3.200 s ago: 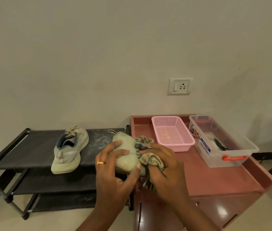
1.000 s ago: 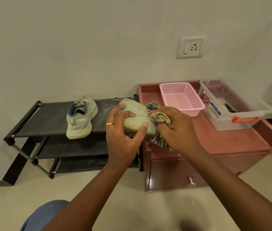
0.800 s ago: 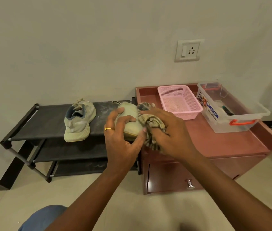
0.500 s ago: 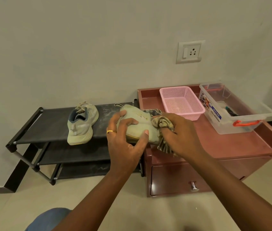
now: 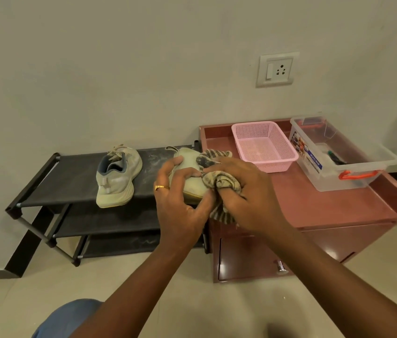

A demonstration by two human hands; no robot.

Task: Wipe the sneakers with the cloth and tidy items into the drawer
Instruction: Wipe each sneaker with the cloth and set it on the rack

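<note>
My left hand (image 5: 180, 203) grips a pale green sneaker (image 5: 191, 182) held in the air between the shoe rack and the cabinet. My right hand (image 5: 248, 193) holds a bunched striped cloth (image 5: 219, 180) and presses it against the sneaker's side. The second sneaker (image 5: 117, 176) lies on the top shelf of the black shoe rack (image 5: 70, 181). The reddish cabinet (image 5: 326, 211) has a shut drawer with a metal knob (image 5: 280, 267) below its top.
On the cabinet top stand a pink mesh basket (image 5: 264, 146) and a clear plastic box (image 5: 338, 152) with orange latches and small items inside. A wall socket (image 5: 276, 69) is above. My knee in blue (image 5: 65, 318) shows at the bottom left.
My right hand has rubbed the cloth back and forth over the sneaker while my left hand kept hold of it. The camera has shifted slightly.
</note>
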